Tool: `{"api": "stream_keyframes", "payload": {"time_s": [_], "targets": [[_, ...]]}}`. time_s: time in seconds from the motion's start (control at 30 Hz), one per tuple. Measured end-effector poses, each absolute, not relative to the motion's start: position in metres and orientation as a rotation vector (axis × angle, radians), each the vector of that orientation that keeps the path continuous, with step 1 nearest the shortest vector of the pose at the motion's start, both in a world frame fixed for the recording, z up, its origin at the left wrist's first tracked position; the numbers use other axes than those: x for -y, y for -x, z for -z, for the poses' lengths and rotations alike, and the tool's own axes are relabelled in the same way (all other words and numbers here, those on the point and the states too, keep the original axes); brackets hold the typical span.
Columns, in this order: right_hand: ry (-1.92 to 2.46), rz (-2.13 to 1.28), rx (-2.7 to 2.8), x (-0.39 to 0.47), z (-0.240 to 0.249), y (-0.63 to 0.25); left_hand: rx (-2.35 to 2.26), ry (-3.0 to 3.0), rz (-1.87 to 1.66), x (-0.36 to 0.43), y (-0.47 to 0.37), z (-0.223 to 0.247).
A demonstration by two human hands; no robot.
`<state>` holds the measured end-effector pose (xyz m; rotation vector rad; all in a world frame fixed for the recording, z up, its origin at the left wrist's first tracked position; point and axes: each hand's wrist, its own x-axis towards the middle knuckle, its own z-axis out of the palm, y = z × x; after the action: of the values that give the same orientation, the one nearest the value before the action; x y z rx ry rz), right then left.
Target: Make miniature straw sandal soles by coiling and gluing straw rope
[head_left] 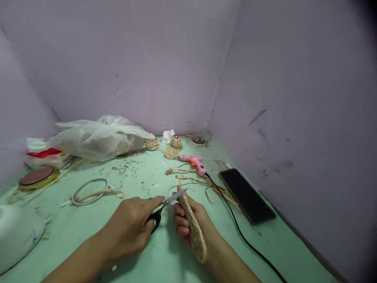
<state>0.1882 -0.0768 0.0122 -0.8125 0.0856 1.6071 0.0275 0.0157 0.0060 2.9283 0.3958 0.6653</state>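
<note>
My left hand (132, 224) is closed round the black handles of a pair of scissors (157, 216). Their blades reach right and touch or cross the upper end of a flat, woven straw piece shaped like a small shoe sole (193, 226). That piece is gripped edge-on in my right hand (188, 216), fingers on its left side, its rounded end toward me. A short strand sticks up from its far tip. Whether the blades have anything between them I cannot make out.
Beyond my hands lie a pink glue gun (193, 160) with a black cord (244, 237), braided straw strands (188, 179) and a small straw slipper (173, 149). A phone (247, 196) lies right. Leftward are a wire coil (90, 192), plastic bag (100, 137), tape roll (38, 177) and white bowl (19, 237).
</note>
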Motion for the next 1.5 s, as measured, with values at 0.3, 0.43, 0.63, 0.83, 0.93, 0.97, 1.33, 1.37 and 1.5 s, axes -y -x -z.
{"api": "stream_keyframes", "payload": {"time_s": [0.3,0.43,0.63,0.83,0.93,0.97,1.33,1.37,1.5], "targets": [[0.674,-1.719,-0.15,0.079,-0.013,-0.196,-0.502,-3.088,-0.553,-0.011,-0.025,-0.027],[0.691,-1.736,-0.147,0.08,-0.014,-0.194,-0.448,-3.212,-0.525,-0.001,-0.029,-0.021],[0.82,-1.588,-0.126,0.08,-0.016,-0.189,-0.464,-3.295,-0.543,-0.001,-0.029,-0.011],[0.917,-1.501,-0.088,0.079,-0.018,-0.186,-0.487,-3.306,-0.524,-0.005,-0.025,-0.007],[0.938,-1.478,-0.061,0.08,-0.017,-0.186,-0.489,-3.311,-0.452,-0.006,-0.025,-0.007],[0.945,-1.466,-0.047,0.08,-0.016,-0.185,-0.495,-3.313,-0.433,-0.006,-0.025,-0.007],[0.831,-1.528,-0.072,0.08,-0.013,-0.193,-0.482,-3.159,-0.443,-0.013,-0.026,-0.014],[0.794,-1.551,-0.079,0.081,-0.011,-0.196,-0.597,-3.097,-0.391,-0.014,-0.026,-0.024],[0.708,-1.537,-0.104,0.083,-0.003,-0.202,-1.219,-2.866,0.015,-0.011,-0.024,-0.054]]}}
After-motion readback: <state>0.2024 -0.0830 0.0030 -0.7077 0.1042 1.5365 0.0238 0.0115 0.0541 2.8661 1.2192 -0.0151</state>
